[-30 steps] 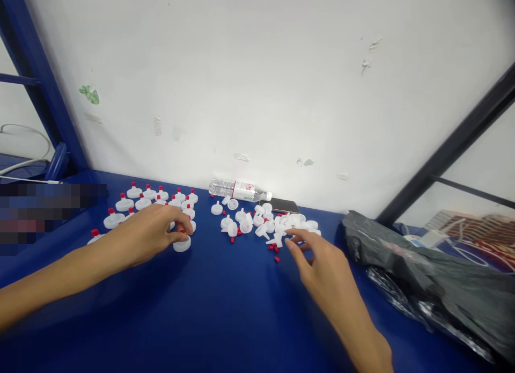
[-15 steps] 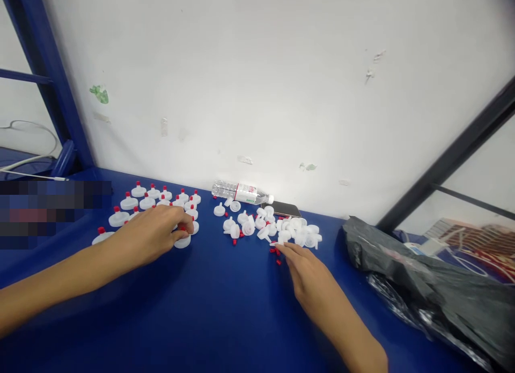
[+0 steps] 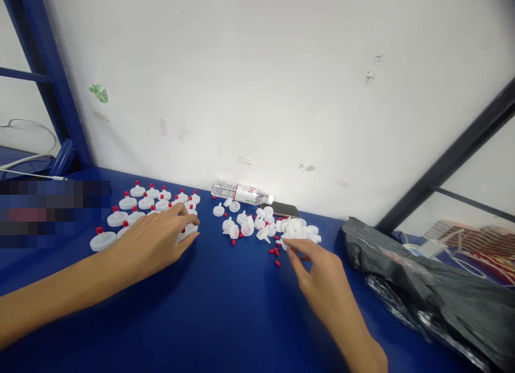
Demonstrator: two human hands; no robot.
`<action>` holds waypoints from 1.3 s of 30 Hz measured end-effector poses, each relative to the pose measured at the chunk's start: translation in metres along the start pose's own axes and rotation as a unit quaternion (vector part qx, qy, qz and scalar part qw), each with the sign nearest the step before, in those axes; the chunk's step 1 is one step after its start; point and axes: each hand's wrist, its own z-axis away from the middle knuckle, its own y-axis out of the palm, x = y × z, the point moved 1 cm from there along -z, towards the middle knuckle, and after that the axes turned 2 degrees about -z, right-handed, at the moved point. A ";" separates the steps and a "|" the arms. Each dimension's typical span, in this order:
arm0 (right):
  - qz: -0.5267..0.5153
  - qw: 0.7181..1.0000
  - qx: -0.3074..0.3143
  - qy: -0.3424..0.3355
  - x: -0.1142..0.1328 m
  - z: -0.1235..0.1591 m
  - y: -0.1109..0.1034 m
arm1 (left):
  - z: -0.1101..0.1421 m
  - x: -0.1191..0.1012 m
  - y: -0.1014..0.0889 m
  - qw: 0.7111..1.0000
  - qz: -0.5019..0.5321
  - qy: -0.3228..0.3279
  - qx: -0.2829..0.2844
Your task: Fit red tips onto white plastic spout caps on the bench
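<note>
At the left, my left hand (image 3: 161, 239) has its thumb and forefinger parted around a white nozzle lid with a red tip (image 3: 188, 232), which stands on the blue table (image 3: 225, 308). Beyond and beside that hand, several more red-tipped lids (image 3: 116, 218) stand upright in rows, some partly covered by it. My right hand (image 3: 322, 271) pinches the edge of a white nozzle lid (image 3: 284, 244) at the near side of a loose pile (image 3: 298, 229). Small red caps (image 3: 276, 251) lie just left of its fingertips.
A clear plastic bottle (image 3: 241, 192) lies on its side by the wall, with a dark phone (image 3: 285, 209) next to it. More loose white lids (image 3: 248, 226) are scattered mid-table. A grey plastic bag (image 3: 422, 287) covers the right side. Blue metal posts (image 3: 60, 83) rise at the left.
My left thumb and fingers have spread apart, letting go of the red-tipped lid. The right hand has shifted slightly right, its fingers now more bent at a white lid.
</note>
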 end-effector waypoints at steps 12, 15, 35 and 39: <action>-0.334 0.927 0.166 0.048 0.048 0.013 -0.007 | 0.027 -0.054 0.005 0.918 0.371 0.133 0.052; -0.326 0.926 0.186 0.036 0.051 0.015 -0.005 | 0.026 -0.055 0.002 0.905 0.409 0.106 0.058; 0.168 0.970 0.162 0.071 0.010 0.004 0.007 | 0.023 -0.054 -0.003 0.936 0.320 0.124 0.073; 0.160 0.972 0.163 0.062 0.009 0.004 0.009 | 0.024 -0.055 0.006 0.942 0.274 0.164 0.106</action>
